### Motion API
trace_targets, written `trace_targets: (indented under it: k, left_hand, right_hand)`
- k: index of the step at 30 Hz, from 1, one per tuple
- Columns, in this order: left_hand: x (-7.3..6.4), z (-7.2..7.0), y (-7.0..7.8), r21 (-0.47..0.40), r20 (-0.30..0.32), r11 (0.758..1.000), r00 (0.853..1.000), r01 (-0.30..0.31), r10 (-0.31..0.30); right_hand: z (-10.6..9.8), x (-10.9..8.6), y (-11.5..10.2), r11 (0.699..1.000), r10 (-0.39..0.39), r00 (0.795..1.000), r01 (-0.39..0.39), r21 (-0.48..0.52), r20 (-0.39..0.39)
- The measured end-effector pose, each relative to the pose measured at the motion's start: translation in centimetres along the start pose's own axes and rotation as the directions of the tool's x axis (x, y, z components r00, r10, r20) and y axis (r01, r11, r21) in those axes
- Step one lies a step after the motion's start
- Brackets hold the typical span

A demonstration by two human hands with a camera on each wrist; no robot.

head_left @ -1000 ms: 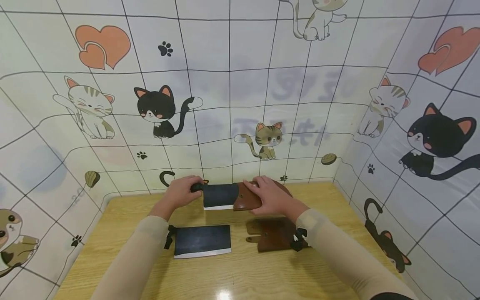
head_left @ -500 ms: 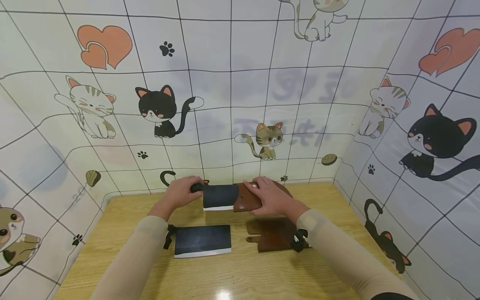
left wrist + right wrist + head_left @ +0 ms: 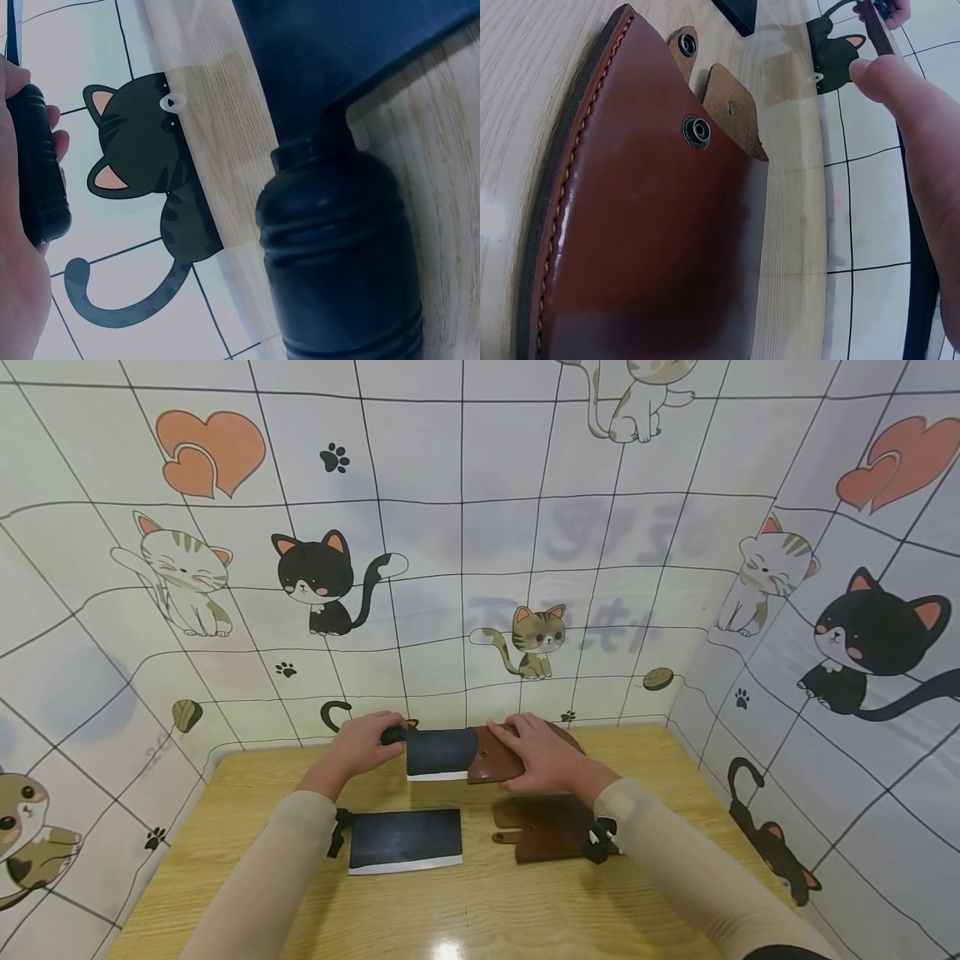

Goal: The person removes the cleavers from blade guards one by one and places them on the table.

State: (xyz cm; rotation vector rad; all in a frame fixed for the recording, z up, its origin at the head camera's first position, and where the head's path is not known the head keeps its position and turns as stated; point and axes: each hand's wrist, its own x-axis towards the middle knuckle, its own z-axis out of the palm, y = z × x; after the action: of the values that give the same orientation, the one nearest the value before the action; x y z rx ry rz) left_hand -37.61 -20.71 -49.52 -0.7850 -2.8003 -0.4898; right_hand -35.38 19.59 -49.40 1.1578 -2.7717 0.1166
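Observation:
Above the back of the table, my left hand [image 3: 366, 742] grips the black handle [image 3: 43, 165] of a cleaver [image 3: 438, 753]. The cleaver's dark blade lies level, its bright edge facing me. Its right part is inside a brown leather sheath [image 3: 492, 760], which my right hand [image 3: 546, 750] holds, thumb on the near face. A second cleaver [image 3: 405, 842] lies on the table nearer me, blade bare, its ridged black handle [image 3: 337, 255] below my left wrist. Under my right forearm lies a second brown leather sheath [image 3: 652, 195], its snap straps unfastened; the forearm partly hides it in the head view.
The table [image 3: 427, 918] has a light wood top. A white sheet [image 3: 450, 552] with grid lines and cartoon cats covers the walls behind and at both sides, meeting the table's back edge close behind my hands.

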Motion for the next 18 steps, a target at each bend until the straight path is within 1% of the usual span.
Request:
trace_targets:
  k: [4, 8, 14, 18]
  left_hand:
    - [-0.2, 0.0, -0.3, -0.003, -0.011, 1.0, 1.0, -0.005, 0.005]
    - [-0.6, 0.2, -0.8, 0.005, -0.02, 1.0, 1.0, 0.013, -0.013]
    - [-0.9, 0.3, -1.3, -0.001, -0.009, 1.0, 1.0, 0.022, -0.022]
    - [-1.1, 0.2, -1.3, -0.009, -0.008, 1.0, 1.0, 0.027, -0.027]
  right_hand:
    - [0.2, -0.2, 0.3, 1.0, -0.006, 1.0, 0.007, 0.02, -0.024]
    - [0.3, -0.5, 0.7, 1.0, 0.004, 0.999, -0.003, 0.019, -0.031]
    - [-0.1, -0.6, 0.6, 0.999, 0.006, 1.0, -0.005, 0.041, -0.022]
    - [-0.3, -0.6, 0.4, 0.999, 0.008, 1.0, -0.008, 0.031, -0.018]
